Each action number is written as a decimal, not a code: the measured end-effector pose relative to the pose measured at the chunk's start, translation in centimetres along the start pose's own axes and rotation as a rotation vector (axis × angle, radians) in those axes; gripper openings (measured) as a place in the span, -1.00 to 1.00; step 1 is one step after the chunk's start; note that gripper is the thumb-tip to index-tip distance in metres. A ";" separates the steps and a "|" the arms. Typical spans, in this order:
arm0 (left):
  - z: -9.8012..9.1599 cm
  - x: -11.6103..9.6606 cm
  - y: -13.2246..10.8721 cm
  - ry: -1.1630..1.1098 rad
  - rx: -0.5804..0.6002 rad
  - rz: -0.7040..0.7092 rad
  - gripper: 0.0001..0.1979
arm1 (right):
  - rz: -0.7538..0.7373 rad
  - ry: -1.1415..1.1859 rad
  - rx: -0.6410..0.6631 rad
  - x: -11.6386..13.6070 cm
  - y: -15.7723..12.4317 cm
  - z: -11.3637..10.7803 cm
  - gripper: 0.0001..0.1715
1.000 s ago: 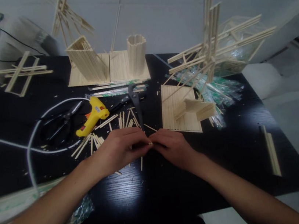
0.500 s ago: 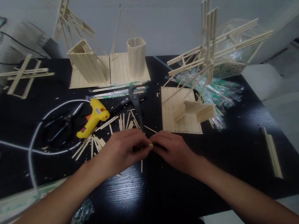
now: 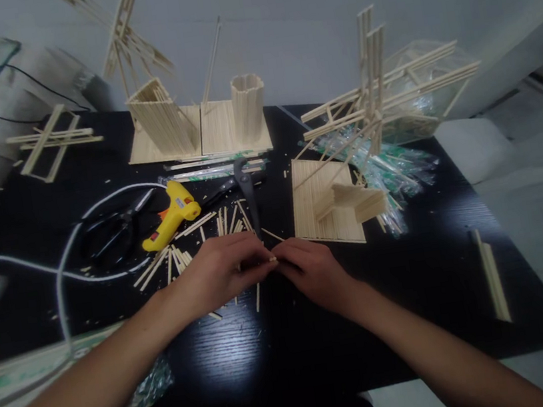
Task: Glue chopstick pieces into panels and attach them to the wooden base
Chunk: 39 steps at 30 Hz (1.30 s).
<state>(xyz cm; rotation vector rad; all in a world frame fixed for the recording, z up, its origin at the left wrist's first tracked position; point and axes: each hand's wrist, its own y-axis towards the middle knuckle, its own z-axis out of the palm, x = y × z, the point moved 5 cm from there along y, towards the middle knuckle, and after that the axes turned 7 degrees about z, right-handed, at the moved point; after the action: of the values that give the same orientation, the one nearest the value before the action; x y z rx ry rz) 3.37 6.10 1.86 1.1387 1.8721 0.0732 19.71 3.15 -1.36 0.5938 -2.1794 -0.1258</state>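
My left hand (image 3: pixel 232 266) and my right hand (image 3: pixel 313 268) meet at the middle of the black table (image 3: pixel 379 323). Between their pinched fingertips is a small bit of pale wooden sticks (image 3: pixel 272 259), mostly hidden by the fingers. Short cut sticks (image 3: pixel 178 260) lie scattered beside and beyond my left hand. Just past the fingertips are dark-handled pliers (image 3: pixel 244 184), and to their left rests a yellow glue gun (image 3: pixel 172 214) with its white cord.
Black scissors (image 3: pixel 121 228) lie left of the glue gun. Stick-built towers (image 3: pixel 161 121) (image 3: pixel 249 109) stand at the back. A windmill-like frame (image 3: pixel 371 105) rises above a stick base (image 3: pixel 324 199) at right, near plastic wrappers (image 3: pixel 398 172). Longer sticks (image 3: pixel 493 277) lie far right.
The view has shifted slightly. Both hands stay together at nearly the same place, and the small stick ends between the fingertips show a little less than before.
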 end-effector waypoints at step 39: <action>-6.5 0.8 -1.6 0.670 0.008 -0.075 -0.87 | 0.537 0.620 -0.147 -1.6 -0.2 -1.0 -0.61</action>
<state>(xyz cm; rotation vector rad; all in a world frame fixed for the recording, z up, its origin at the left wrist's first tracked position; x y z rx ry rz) -2.52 8.20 4.28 1.1304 2.4965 0.4518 21.41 3.80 -1.93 -0.0571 -1.6322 0.1671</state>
